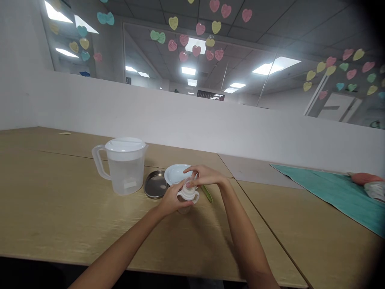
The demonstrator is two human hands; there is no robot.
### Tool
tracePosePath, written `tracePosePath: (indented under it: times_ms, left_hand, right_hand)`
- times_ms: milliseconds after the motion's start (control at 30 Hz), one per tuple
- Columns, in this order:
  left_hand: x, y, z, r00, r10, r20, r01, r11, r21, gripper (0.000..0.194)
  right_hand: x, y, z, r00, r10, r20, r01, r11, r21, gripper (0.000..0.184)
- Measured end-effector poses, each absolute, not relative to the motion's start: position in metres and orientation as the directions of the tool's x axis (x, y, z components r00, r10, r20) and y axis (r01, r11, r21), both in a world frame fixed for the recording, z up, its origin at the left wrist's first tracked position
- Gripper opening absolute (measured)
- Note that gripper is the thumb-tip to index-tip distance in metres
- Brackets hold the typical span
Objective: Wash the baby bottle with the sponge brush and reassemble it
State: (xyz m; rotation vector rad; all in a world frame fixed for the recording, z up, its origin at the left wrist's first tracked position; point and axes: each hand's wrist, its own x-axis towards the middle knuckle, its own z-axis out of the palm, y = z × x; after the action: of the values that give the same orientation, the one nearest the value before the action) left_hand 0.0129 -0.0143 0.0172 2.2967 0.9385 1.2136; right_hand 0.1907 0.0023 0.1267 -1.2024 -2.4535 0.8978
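Note:
A baby bottle (188, 195) with a white collar and two white side handles is between my hands, low over the table. My left hand (172, 201) is closed around its side. From above, my right hand (207, 176) grips the clear top of the bottle with thumb and fingers. The bottle's lower part is partly hidden by my left hand. Just behind the hands sits a white bowl (174, 173), its right side covered by my right hand. Beside it lies an oval metal tray (155, 185). A green strip-like object (207, 194) lies under my right wrist.
A clear plastic pitcher (124, 170) with a lid stands left of the tray, its handle to the left. A teal cloth (327, 192) covers the table's right, with a reddish item (365, 178) on it. A small pale piece (64, 133) lies at far left. A white wall (180, 120) closes the back.

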Motion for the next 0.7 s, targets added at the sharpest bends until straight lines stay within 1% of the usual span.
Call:
tracePosePath:
  times_ms: [67,100,200,267,300,400,433,500,600,633,700]
  left_hand:
    - [0.013,-0.014,0.016,0.404,0.706,0.581,0.379,-0.708,0.596,0.078]
    - [0.013,-0.013,0.015,0.402,0.706,0.583,0.385,-0.708,0.593,0.077]
    - [0.013,-0.01,0.01,0.378,0.722,0.579,0.448,-0.69,0.568,0.068]
    - [0.013,-0.007,0.007,0.37,0.73,0.574,0.502,-0.677,0.538,0.063]
    - [0.013,-0.006,0.006,0.369,0.732,0.573,0.521,-0.673,0.524,0.063]
    - [0.012,-0.003,0.003,0.371,0.743,0.557,0.556,-0.658,0.508,0.063]
    - [0.011,-0.002,0.003,0.372,0.749,0.548,0.563,-0.652,0.508,0.063]
    - [0.01,-0.002,0.003,0.37,0.759,0.536,0.572,-0.64,0.512,0.064]
    - [0.01,-0.001,0.002,0.362,0.759,0.541,0.569,-0.64,0.516,0.065]
    - [0.01,-0.001,0.002,0.356,0.756,0.549,0.566,-0.642,0.517,0.065]
    - [0.01,-0.002,0.003,0.345,0.752,0.561,0.56,-0.645,0.52,0.063]
  right_hand:
    - [0.191,0.001,0.127,-0.615,0.788,-0.035,0.621,0.457,-0.637,0.062]
    - [0.19,0.0,0.128,-0.61,0.792,-0.019,0.631,0.471,-0.616,0.058]
    - [0.186,-0.004,0.13,-0.602,0.795,0.071,0.67,0.552,-0.496,0.045]
    - [0.184,-0.005,0.131,-0.606,0.788,0.104,0.684,0.584,-0.436,0.042]
    - [0.183,-0.005,0.132,-0.607,0.788,0.101,0.689,0.585,-0.428,0.042]
    - [0.184,-0.007,0.134,-0.61,0.785,0.11,0.674,0.587,-0.448,0.041]
    - [0.186,-0.009,0.136,-0.613,0.778,0.138,0.655,0.598,-0.462,0.041]
    - [0.191,-0.015,0.141,-0.607,0.757,0.241,0.589,0.632,-0.503,0.041]
    - [0.201,-0.021,0.147,-0.503,0.756,0.419,0.495,0.65,-0.577,0.038]
    - [0.204,-0.021,0.148,-0.459,0.766,0.45,0.489,0.641,-0.592,0.037]
    - [0.207,-0.014,0.143,-0.405,0.798,0.446,0.527,0.603,-0.6,0.034]
